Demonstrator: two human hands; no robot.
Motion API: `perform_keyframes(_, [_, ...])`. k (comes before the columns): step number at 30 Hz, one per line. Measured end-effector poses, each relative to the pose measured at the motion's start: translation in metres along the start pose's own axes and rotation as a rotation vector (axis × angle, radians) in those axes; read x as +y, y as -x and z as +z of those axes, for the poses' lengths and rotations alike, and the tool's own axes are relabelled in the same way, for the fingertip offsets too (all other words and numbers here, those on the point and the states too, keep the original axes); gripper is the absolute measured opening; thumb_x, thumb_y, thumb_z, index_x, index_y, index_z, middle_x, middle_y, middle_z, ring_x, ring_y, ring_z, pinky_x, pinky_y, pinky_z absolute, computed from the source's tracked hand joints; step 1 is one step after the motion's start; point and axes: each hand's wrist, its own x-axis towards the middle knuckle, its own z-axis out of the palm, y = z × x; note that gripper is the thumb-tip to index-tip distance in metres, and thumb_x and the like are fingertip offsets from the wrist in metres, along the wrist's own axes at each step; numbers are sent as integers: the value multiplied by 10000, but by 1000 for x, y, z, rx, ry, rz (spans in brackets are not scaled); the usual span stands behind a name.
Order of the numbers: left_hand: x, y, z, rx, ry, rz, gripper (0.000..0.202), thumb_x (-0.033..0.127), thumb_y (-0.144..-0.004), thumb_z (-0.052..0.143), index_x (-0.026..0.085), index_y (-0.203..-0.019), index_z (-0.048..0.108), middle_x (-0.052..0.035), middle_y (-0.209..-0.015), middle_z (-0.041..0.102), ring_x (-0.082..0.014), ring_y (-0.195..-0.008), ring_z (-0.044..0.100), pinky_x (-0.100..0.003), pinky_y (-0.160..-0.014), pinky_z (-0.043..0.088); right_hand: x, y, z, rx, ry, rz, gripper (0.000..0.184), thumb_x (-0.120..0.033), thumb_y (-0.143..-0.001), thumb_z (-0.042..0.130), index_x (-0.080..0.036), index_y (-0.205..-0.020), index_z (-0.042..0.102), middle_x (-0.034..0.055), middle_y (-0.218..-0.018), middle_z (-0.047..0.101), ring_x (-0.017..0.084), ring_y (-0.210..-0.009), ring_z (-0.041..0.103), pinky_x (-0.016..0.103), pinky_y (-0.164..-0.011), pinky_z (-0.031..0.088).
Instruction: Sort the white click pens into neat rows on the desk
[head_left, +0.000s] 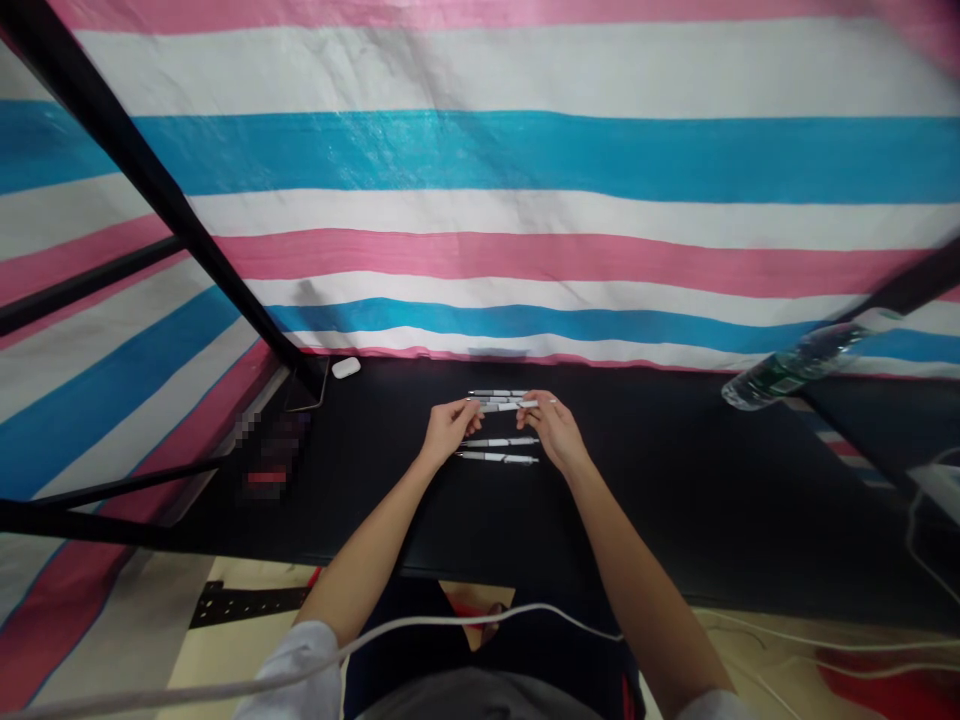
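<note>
Both of my hands meet over the middle of a black table (675,480). My left hand (448,428) and my right hand (556,430) pinch the two ends of one white pen (510,406), held level just above the tabletop. Two more white pens (501,450) lie side by side on the table just below my hands. Another white pen (496,394) lies just beyond the held one. All the pens run left to right.
A small white case (346,367) lies at the table's back left corner. A clear plastic water bottle (795,366) sticks out at the right. Black frame bars (150,190) and a striped pink, white and blue tarp surround the table. A white cable (450,625) crosses my lap.
</note>
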Motion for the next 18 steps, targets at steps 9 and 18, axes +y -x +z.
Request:
perform_keyframes(9, [-4, -4, -2, -6, 119, 44, 283, 396, -763, 700, 133, -845, 636, -15, -667, 623, -102, -578, 569, -237, -564, 480, 2, -2, -6, 49, -14, 6, 236, -433, -818, 658, -201, -862, 665, 19, -686, 619, 158, -653, 601, 295, -585, 497])
perform_keyframes(18, [-3, -3, 0, -22, 164, 80, 349, 369, -717, 753, 142, -959, 645, -25, -778, 656, -106, -636, 604, -240, -611, 503, 2, -3, -5, 84, 16, 1, 287, -491, -811, 654, -207, -856, 651, 14, -689, 625, 160, -652, 613, 305, -597, 520])
